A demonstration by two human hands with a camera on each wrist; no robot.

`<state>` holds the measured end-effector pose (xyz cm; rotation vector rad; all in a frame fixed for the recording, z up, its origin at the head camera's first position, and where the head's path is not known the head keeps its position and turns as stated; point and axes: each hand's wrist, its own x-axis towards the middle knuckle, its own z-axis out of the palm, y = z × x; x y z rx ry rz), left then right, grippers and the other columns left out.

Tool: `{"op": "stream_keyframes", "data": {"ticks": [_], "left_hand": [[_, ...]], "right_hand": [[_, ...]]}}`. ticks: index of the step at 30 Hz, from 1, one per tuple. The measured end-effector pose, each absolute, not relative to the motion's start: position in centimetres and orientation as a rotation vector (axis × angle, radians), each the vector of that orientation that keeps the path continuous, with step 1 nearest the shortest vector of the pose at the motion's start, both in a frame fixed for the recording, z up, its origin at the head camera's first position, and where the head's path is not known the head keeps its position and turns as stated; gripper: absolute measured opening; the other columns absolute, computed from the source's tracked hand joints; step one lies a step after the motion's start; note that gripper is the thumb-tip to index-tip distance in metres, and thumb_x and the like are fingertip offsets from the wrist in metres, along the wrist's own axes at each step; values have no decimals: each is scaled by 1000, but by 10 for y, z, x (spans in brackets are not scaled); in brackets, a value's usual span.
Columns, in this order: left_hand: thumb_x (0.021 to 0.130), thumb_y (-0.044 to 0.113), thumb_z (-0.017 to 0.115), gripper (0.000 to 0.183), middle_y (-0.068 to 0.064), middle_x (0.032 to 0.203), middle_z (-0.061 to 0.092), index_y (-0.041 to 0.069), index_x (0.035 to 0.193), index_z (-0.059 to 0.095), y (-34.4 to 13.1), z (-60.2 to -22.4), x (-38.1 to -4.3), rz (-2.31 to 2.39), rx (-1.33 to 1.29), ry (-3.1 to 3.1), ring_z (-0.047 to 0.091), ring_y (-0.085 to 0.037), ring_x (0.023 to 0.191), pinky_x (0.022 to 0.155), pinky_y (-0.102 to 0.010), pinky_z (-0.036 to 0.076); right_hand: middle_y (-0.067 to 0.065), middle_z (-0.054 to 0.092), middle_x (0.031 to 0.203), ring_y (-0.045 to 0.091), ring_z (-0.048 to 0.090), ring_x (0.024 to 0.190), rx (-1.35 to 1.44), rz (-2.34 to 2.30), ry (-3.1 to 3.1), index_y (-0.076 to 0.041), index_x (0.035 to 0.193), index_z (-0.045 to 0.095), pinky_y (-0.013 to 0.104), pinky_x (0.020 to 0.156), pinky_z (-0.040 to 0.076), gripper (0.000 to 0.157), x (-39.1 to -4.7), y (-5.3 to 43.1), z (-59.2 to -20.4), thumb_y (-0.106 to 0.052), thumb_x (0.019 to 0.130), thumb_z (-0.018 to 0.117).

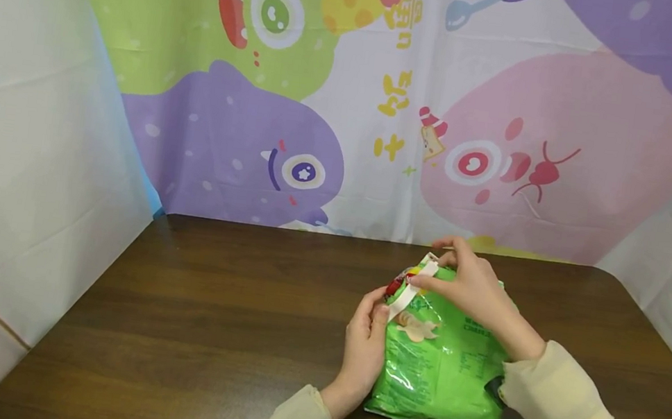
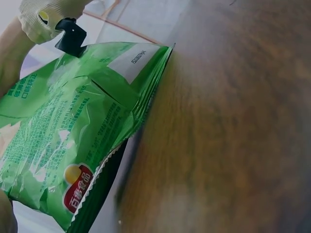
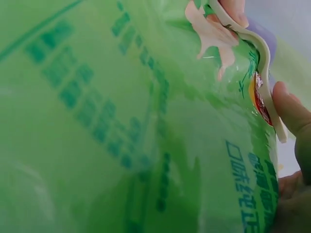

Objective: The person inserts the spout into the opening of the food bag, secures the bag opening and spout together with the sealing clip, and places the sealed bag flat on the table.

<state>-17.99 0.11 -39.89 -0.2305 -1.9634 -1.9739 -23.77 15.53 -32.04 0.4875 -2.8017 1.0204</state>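
Note:
A green plastic food bag stands tilted on the table, its printed side toward me. Along its upper left edge runs a white strip-shaped bag clip; a red and yellow patch of packaging shows beside it. My left hand holds the lower end of the clip and the bag's edge, thumb in front, fingers behind. With its thumb on the clip's upper part, my right hand pinches the bag's top corner. In the right wrist view the clip looks bowed along the edge, with the right thumb against it.
The brown wooden table extends left of the bag. Behind it hangs a curtain with cartoon monsters, and pale cloth panels close off the sides. A black wrist device touches or overlaps the bag in the left wrist view.

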Motion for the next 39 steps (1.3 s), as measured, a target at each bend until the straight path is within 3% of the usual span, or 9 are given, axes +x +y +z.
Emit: {"op": "stream_keyframes", "data": {"ticks": [6,12,20,27,39], "left_hand": [[90,9,40,28,-4,86,56,12,116,47,2,-407,-184,-2027,-222,-1911,51,-14,77,65,-23,42],[90,17,41,27,-2,90,57,18,116,46,4,-422,-192,-2044,-250,-1884,52,-10,80,68,-23,43],[89,9,42,25,-7,89,57,8,114,47,3,-407,-183,-2046,-229,-1895,52,-12,79,68,-24,43],[89,21,43,26,-3,88,58,14,113,48,5,-422,-192,-2013,-241,-1900,52,-10,78,66,-23,42],[89,18,43,25,-4,88,58,14,113,48,5,-423,-193,-2003,-235,-1914,52,-10,76,65,-22,42]], "right_hand": [[4,53,102,19,51,95,500,1136,-2839,-13,112,47,36,73,42,61,-240,158,-321,-56,69,56],[10,56,97,20,56,88,524,1481,-2793,-5,108,51,31,69,45,50,-246,161,-325,-41,75,60],[10,58,91,16,56,78,412,1567,-2763,-4,98,55,29,66,45,46,-247,160,-326,-41,72,63],[7,59,84,14,56,72,386,1585,-2751,-2,94,56,28,65,44,43,-248,159,-324,-38,72,64],[5,59,72,12,52,61,468,1549,-2662,-1,83,57,25,53,40,32,-247,159,-323,-30,73,66]]}}
